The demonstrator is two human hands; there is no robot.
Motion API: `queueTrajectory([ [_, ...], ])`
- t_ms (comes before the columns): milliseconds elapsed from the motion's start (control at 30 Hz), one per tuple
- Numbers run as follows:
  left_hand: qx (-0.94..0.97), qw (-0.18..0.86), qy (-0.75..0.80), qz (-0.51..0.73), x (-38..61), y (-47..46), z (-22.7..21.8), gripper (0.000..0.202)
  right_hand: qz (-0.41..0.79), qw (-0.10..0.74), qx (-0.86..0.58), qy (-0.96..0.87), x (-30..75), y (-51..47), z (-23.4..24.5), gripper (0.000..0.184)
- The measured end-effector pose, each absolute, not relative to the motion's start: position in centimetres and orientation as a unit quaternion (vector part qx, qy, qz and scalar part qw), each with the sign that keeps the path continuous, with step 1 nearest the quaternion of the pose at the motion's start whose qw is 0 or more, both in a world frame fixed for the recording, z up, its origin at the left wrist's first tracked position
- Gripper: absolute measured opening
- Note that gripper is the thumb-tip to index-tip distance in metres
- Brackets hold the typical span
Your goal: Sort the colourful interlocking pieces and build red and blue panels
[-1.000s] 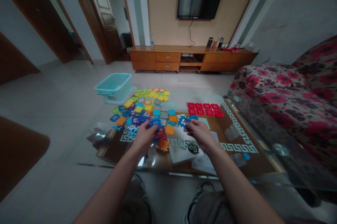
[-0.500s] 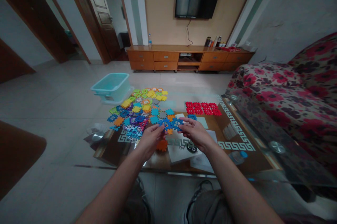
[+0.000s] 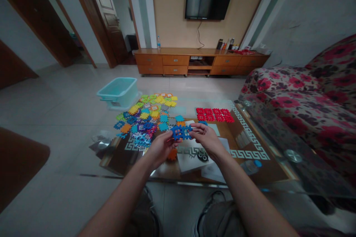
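Both hands meet over the middle of the glass coffee table [image 3: 251, 154], a little back from its near edge. The left hand [image 3: 160, 147] pinches the left end of a pair of blue interlocking tiles [image 3: 181, 132] and the right hand [image 3: 207, 138] pinches the right end. Each is closed on the tiles with thumb and fingertips, not a full fist. The tiles sit side by side, flat and level, lifted clear of the table top and directly between the two hands. Such an end-on grip looks suited to pressing the notched edges together, with the faces in plain sight from above

A loose heap of mixed-colour tiles [image 3: 147, 116] spreads toward the far left corner, within easy reach of the left hand. A tidy row of red tiles [image 3: 214, 114] lies along the far edge to the right, apart from the heap, as if sorted by colour. A single orange tile [image 3: 172, 154] lies just under the left hand. A white booklet [image 3: 191, 160] rests beneath the right wrist, and a plastic bottle [image 3: 251, 166] lies near the right near corner. On the floor beyond the far left corner stands a teal tub [image 3: 118, 90]
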State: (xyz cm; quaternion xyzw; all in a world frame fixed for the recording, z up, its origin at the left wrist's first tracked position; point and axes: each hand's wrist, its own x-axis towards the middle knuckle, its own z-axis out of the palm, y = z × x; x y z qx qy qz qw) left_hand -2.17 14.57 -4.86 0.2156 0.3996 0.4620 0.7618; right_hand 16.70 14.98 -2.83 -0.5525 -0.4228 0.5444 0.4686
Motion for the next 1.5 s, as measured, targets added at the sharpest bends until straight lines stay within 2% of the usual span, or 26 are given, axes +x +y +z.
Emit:
queueTrajectory([
  [433,0.306,0.777,0.337,0.436,-2.0,13.6,-4.5,0.025,0.532,0.482,-0.526,-0.456,16.4,15.1,-3.3,0.044],
  [667,0.251,0.748,0.390,0.475,-2.0,14.2,-4.8,0.020,0.544,0.491,-0.531,-0.426,16.2,15.1,-3.5,0.043],
  [1267,0.232,0.757,0.412,0.452,-2.1,14.2,-4.7,0.020,0.523,0.467,-0.569,-0.430,16.1,15.0,-3.5,0.042],
  [1367,0.290,0.716,0.440,0.458,-2.3,14.6,-6.0,0.018,0.519,0.454,-0.576,-0.439,16.2,15.0,-3.7,0.037],
  [1500,0.451,0.539,0.565,0.433,-3.9,15.5,-8.0,0.017,0.515,0.437,-0.586,-0.448,16.2,15.0,-3.9,0.032],
])
